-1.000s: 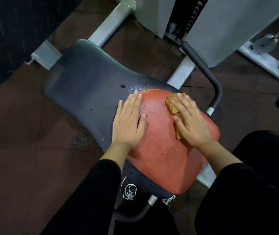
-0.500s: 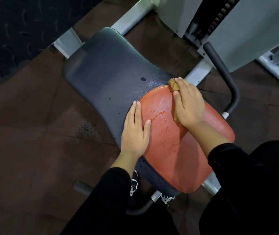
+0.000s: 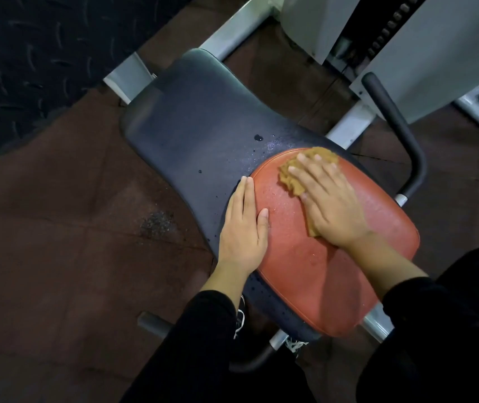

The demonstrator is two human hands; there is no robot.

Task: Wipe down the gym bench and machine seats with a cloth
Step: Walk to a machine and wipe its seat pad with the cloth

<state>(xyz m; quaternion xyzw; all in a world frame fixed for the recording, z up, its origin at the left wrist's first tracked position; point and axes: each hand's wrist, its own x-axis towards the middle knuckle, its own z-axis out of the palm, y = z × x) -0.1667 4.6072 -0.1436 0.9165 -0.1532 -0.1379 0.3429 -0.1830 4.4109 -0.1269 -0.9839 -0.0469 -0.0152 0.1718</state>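
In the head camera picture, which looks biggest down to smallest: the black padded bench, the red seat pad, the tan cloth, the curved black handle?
1. Black padded bench
2. Red seat pad
3. Curved black handle and crumpled tan cloth: unsure, since the right hand pressing on the cloth hides part of it.

No legible text, label, brand, number or sign appears on any surface in this view.
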